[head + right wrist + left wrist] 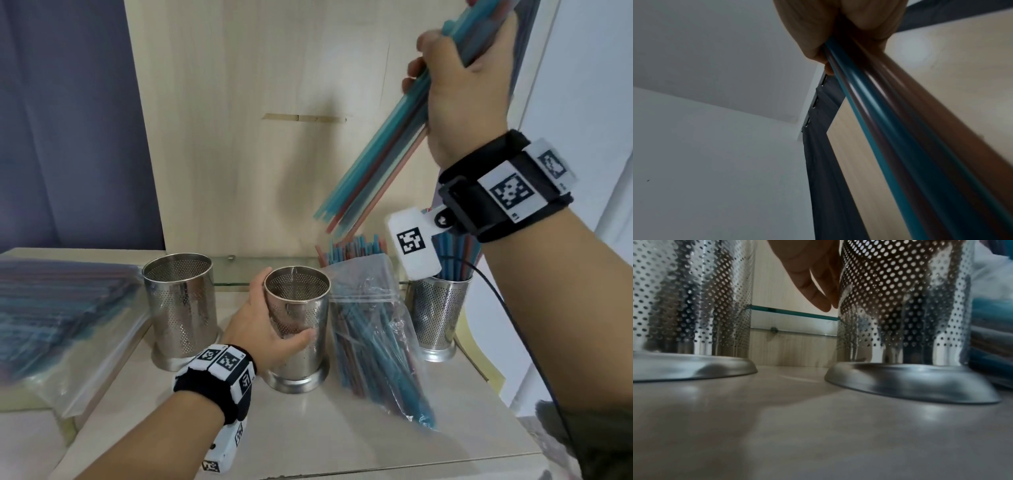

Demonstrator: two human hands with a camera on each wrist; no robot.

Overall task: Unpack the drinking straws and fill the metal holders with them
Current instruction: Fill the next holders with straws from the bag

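Observation:
My right hand [455, 85] grips a bundle of blue and red straws [376, 164], raised high at the upper right and slanting down to the left; the same straws [890, 129] fill the right wrist view below my right hand [838, 29]. My left hand [270, 325] is curled round the middle perforated metal holder [301, 308], which is empty and stands upright. In the left wrist view my fingers [818, 288] lie against that holder [904, 321]. An empty holder [181, 301] stands to its left. The right holder [438, 315] has straws in it.
An open clear bag of straws [370, 329] leans between the middle and right holders. Sealed straw packs [58, 315] lie stacked at the left. A wooden panel [257, 120] rises behind the counter [325, 438]; a glass strip runs along its base.

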